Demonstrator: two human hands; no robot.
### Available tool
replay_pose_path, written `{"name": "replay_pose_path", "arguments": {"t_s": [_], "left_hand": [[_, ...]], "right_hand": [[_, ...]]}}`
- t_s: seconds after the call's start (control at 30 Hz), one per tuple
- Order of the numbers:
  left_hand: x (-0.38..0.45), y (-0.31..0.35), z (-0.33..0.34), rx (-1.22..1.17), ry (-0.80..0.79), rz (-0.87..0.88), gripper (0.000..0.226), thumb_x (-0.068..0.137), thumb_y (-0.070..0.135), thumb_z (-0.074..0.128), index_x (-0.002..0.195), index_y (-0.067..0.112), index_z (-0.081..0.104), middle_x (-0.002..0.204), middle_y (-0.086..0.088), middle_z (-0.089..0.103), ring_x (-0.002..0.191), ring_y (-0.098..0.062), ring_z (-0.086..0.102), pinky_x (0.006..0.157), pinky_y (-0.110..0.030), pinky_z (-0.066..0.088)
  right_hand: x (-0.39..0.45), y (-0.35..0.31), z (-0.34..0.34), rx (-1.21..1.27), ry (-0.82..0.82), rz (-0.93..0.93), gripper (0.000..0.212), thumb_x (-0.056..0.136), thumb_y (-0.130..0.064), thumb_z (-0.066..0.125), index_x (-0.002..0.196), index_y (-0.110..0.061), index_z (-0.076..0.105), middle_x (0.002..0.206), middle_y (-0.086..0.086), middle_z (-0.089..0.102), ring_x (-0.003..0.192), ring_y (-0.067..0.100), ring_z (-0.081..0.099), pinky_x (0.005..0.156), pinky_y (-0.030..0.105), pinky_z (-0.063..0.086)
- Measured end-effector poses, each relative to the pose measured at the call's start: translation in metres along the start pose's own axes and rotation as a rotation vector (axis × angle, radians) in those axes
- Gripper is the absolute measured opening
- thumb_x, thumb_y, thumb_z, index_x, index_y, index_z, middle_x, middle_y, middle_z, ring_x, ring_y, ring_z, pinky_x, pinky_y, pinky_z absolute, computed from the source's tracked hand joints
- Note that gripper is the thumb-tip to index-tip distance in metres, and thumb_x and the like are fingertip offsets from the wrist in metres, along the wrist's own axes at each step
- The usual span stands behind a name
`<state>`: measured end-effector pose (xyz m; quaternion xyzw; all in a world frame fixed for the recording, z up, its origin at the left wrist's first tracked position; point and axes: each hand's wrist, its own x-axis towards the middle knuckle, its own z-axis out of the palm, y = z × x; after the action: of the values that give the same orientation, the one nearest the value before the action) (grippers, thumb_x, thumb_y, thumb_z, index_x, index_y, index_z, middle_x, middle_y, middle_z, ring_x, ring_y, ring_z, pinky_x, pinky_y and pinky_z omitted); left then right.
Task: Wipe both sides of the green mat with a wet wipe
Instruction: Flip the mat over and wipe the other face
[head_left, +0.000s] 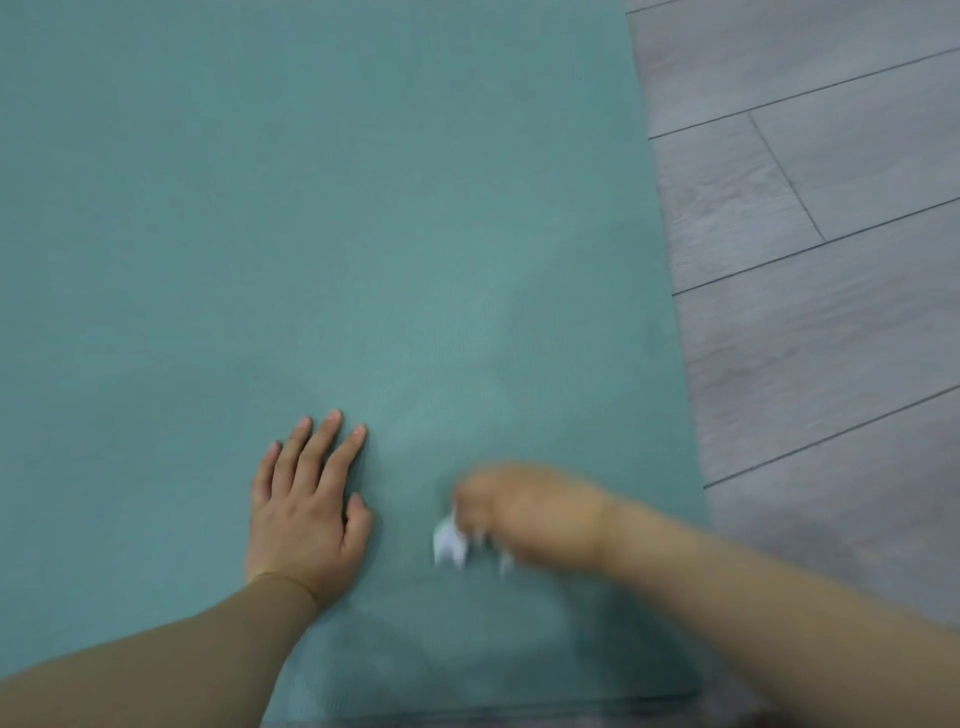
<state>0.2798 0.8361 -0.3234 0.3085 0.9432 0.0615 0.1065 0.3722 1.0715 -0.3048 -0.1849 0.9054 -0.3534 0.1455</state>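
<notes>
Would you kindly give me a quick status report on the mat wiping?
Left hand flat on green mat. Right hand, blurred, grips wet wipe on the mat. Nothing in the way.

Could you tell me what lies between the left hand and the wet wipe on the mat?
Only bare mat separates the left hand from the wipe, per the head view.

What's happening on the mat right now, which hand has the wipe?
A person is wiping the green mat, which lies flat on a grey wood-look floor. The left hand rests flat on the mat with fingers straight, apparently steadying it. The right hand, blurred by motion, holds a crumpled white wet wipe against the mat near its near edge. Only the upper side shows; whether the other side is done cannot be told.
</notes>
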Motion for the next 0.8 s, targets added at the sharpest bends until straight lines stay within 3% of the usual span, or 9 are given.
{"name": "replay_pose_path", "arguments": {"t_s": [0.1,0.23,0.3,0.4,0.5,0.57,0.63,0.7,0.8], "left_hand": [[0.001,0.000,-0.001,0.003,0.002,0.003,0.065,0.081,0.032,0.037,0.143,0.017,0.048,0.153,-0.010,0.042,0.143,-0.032,0.031,0.120,-0.048,0.014],[0.001,0.000,0.000,0.008,-0.011,0.001,0.066,0.081,0.033,0.036,0.144,0.017,0.048,0.154,-0.009,0.040,0.144,-0.032,0.031,0.120,-0.050,0.015],[0.001,0.000,0.000,0.007,-0.009,0.001,0.066,0.081,0.033,0.037,0.143,0.016,0.048,0.154,-0.009,0.041,0.143,-0.032,0.031,0.120,-0.050,0.015],[0.001,0.000,-0.001,-0.004,0.005,0.004,0.065,0.081,0.032,0.037,0.143,0.015,0.049,0.153,-0.010,0.042,0.142,-0.033,0.032,0.120,-0.050,0.015],[0.000,0.001,-0.001,-0.002,0.006,0.004,0.065,0.081,0.032,0.036,0.143,0.015,0.048,0.153,-0.011,0.042,0.143,-0.034,0.032,0.120,-0.049,0.014],[0.001,0.001,-0.001,0.001,0.007,0.002,0.065,0.081,0.032,0.036,0.143,0.014,0.048,0.153,-0.011,0.042,0.143,-0.033,0.031,0.120,-0.048,0.013],[0.001,0.001,0.000,0.010,0.001,0.005,0.065,0.081,0.032,0.036,0.143,0.015,0.048,0.153,-0.011,0.041,0.143,-0.033,0.031,0.120,-0.048,0.013],[0.002,0.001,-0.001,0.006,0.003,0.001,0.065,0.081,0.032,0.036,0.143,0.015,0.048,0.153,-0.011,0.041,0.143,-0.033,0.031,0.120,-0.048,0.013],[0.001,0.001,0.000,0.009,0.008,0.005,0.066,0.081,0.032,0.037,0.143,0.014,0.049,0.153,-0.011,0.042,0.142,-0.033,0.031,0.120,-0.047,0.012]], "right_hand": [[0.023,0.080,-0.075,-0.187,0.333,0.379,0.023,0.074,-0.019,0.071,0.097,-0.016,0.068,0.102,0.010,0.061,0.094,0.030,0.060,0.077,0.033,0.044],[0.024,0.121,-0.124,-0.177,0.655,0.892,0.027,0.078,-0.012,0.070,0.104,-0.010,0.062,0.114,0.013,0.055,0.100,0.030,0.056,0.076,0.029,0.035],[0.023,0.102,-0.107,-0.192,0.515,0.780,0.027,0.078,-0.006,0.066,0.104,-0.014,0.064,0.113,0.010,0.057,0.101,0.029,0.058,0.080,0.029,0.039],[-0.009,0.036,-0.045,-0.033,0.164,0.392,0.026,0.077,-0.004,0.061,0.099,-0.017,0.068,0.103,0.007,0.063,0.095,0.028,0.061,0.080,0.028,0.043],[-0.059,-0.035,0.007,0.133,-0.312,0.177,0.015,0.086,-0.020,0.059,0.097,-0.016,0.067,0.096,0.001,0.064,0.092,0.018,0.061,0.076,0.023,0.043],[-0.067,-0.055,0.027,0.174,-0.473,0.053,0.022,0.091,-0.030,0.051,0.095,-0.013,0.065,0.096,0.004,0.065,0.094,0.019,0.061,0.076,0.024,0.041],[-0.049,-0.043,0.010,0.150,-0.464,0.016,0.021,0.095,-0.022,0.045,0.092,-0.012,0.063,0.098,0.008,0.066,0.090,0.018,0.062,0.076,0.029,0.046],[-0.026,0.004,-0.029,0.043,-0.285,0.096,0.019,0.093,-0.019,0.048,0.092,-0.014,0.067,0.095,0.003,0.066,0.078,0.001,0.059,0.071,0.029,0.044],[-0.008,0.093,-0.102,-0.302,0.131,0.439,0.019,0.081,-0.021,0.068,0.099,-0.015,0.065,0.106,0.008,0.059,0.095,0.022,0.058,0.076,0.029,0.037]]}}
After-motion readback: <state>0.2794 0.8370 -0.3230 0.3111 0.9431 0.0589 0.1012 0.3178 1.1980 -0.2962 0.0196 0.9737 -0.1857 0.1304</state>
